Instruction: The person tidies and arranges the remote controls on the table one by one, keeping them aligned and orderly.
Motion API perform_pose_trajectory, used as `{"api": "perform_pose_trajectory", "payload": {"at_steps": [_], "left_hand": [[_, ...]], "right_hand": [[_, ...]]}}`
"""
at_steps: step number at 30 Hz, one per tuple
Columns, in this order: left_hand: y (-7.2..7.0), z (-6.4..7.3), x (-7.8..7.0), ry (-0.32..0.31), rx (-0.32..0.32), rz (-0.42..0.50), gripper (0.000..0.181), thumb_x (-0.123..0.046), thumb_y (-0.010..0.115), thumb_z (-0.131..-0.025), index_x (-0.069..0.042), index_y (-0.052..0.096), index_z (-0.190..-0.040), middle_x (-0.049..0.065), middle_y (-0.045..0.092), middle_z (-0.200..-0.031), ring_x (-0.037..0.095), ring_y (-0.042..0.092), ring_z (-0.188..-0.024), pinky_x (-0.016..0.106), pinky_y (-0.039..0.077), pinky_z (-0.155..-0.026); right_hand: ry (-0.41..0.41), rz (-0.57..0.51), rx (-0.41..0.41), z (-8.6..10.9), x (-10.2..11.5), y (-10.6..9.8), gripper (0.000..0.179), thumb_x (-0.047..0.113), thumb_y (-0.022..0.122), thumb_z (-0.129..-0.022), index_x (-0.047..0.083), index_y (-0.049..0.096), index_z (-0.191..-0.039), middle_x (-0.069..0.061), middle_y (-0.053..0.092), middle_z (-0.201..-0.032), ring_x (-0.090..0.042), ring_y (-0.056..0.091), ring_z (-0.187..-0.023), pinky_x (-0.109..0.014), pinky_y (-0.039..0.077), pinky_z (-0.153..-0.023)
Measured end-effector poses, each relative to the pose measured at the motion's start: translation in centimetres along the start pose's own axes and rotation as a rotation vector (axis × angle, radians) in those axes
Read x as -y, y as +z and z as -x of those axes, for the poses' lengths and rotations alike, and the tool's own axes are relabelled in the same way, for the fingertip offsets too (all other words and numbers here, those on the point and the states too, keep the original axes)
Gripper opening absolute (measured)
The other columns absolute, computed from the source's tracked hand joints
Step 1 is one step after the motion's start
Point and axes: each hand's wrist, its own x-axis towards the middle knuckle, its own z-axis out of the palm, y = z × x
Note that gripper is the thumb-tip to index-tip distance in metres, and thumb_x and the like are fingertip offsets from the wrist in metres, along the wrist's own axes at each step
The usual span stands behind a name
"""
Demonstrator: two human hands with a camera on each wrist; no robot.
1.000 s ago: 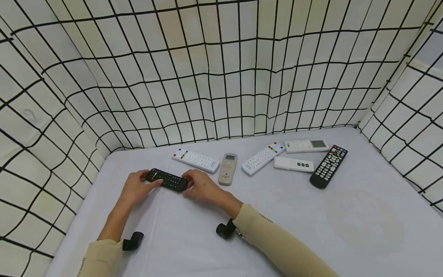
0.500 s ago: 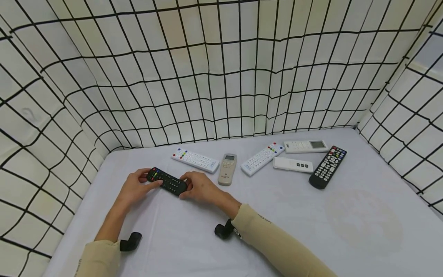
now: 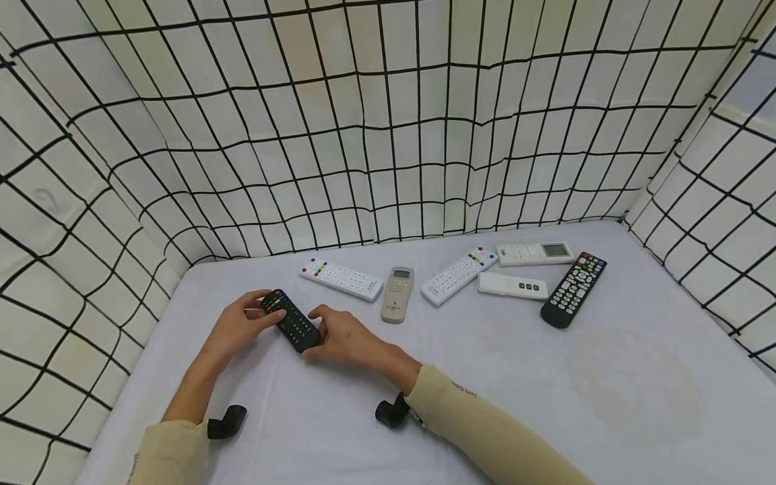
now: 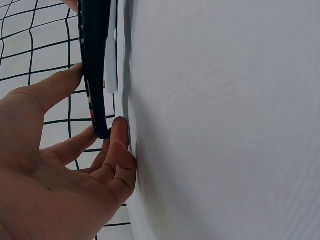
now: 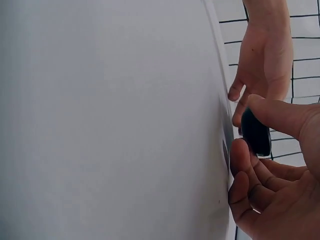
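The left hand (image 3: pixel 239 327) and the right hand (image 3: pixel 345 340) grasp the black remote (image 3: pixel 296 326) at opposite ends, over the left part of the white table (image 3: pixel 327 417). Left hand: thumb on the button face, fingertips at the end with the coloured buttons. Right hand: thumb and fingers pinch the plain end. The remote lies diagonally, coloured-button end away from the person, button face up. The left wrist view shows a gap between its underside and the tabletop.

Edges: the left table edge runs near the left hand, parallel to the forearm. The far edge meets the grid-patterned curtain (image 3: pixel 403 165), which also borders both sides.

Room: tabletop extends between the forearms, toward the person, and along the right front. Beyond the held remote, near but apart, lies a white remote (image 3: pixel 341 279); the beige remote (image 3: pixel 397 295) is just beside its right end, and contact cannot be determined. Further right lie a second white remote (image 3: pixel 459 276), a remote with a screen (image 3: pixel 535 254), a three-button remote (image 3: pixel 512 286) and a larger black remote (image 3: pixel 573 289), with narrow gaps between neighbours.
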Motion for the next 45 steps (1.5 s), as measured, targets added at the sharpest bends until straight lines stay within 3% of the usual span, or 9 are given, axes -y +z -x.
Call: {"api": "perform_pose_trajectory", "payload": {"at_steps": [8, 16, 25, 36, 39, 45], "left_hand": [[-0.2, 0.1, -0.2, -0.015, 0.033, 0.038, 0.086, -0.047, 0.069, -0.099, -0.003, 0.03, -0.162, 0.029, 0.044, -0.156, 0.04, 0.055, -0.132, 0.026, 0.051, -0.079], [-0.4, 0.1, 0.1, -0.011, 0.05, 0.055, 0.085, -0.045, 0.069, -0.099, -0.003, 0.031, -0.162, 0.031, 0.054, -0.15, 0.028, 0.062, -0.117, 0.028, 0.05, -0.078], [-0.6, 0.1, 0.6, 0.023, 0.075, 0.052, 0.082, -0.044, 0.07, -0.099, -0.005, 0.034, -0.162, 0.028, 0.055, -0.148, 0.013, 0.058, -0.099, 0.026, 0.047, -0.074], [-0.7, 0.0, 0.8, 0.05, 0.083, 0.052, 0.078, -0.04, 0.071, -0.099, -0.004, 0.037, -0.159, 0.029, 0.051, -0.149, 0.009, 0.058, -0.102, 0.025, 0.05, -0.075], [-0.7, 0.0, 0.9, 0.055, 0.081, 0.048, 0.078, -0.04, 0.071, -0.099, -0.005, 0.037, -0.16, 0.029, 0.051, -0.148, 0.012, 0.06, -0.106, 0.025, 0.051, -0.076], [-0.7, -0.1, 0.8, 0.046, 0.072, 0.015, 0.081, -0.044, 0.072, -0.097, -0.006, 0.038, -0.16, 0.029, 0.053, -0.146, 0.032, 0.061, -0.12, 0.026, 0.049, -0.08]], "right_hand": [[0.005, 0.015, 0.005, 0.2, 1.0, 1.0, 0.072, 0.024, 0.085, -0.089, 0.007, 0.046, -0.147, 0.002, 0.068, -0.086, -0.002, 0.058, -0.071, -0.016, 0.046, -0.065], [0.008, 0.022, 0.016, 0.2, 1.7, 1.8, 0.08, 0.021, 0.085, -0.089, 0.005, 0.041, -0.154, 0.001, 0.07, -0.084, -0.001, 0.058, -0.07, -0.015, 0.046, -0.065], [-0.032, 0.014, 0.024, 0.5, 2.6, 2.9, 0.083, 0.014, 0.084, -0.088, 0.003, 0.037, -0.155, 0.0, 0.072, -0.085, 0.002, 0.056, -0.068, -0.013, 0.044, -0.064], [0.001, -0.019, 0.002, 0.6, 3.4, 4.0, 0.087, 0.013, 0.084, -0.088, 0.002, 0.034, -0.157, 0.004, 0.072, -0.082, 0.002, 0.056, -0.065, -0.013, 0.045, -0.06], [0.004, -0.026, -0.003, 0.6, 3.4, 4.1, 0.087, 0.014, 0.084, -0.088, 0.002, 0.033, -0.158, 0.004, 0.072, -0.083, 0.002, 0.056, -0.066, -0.013, 0.045, -0.06], [0.012, -0.015, -0.018, 0.5, 3.7, 4.4, 0.088, 0.015, 0.085, -0.088, 0.002, 0.033, -0.158, 0.004, 0.074, -0.083, 0.003, 0.057, -0.065, -0.013, 0.045, -0.06]]}}
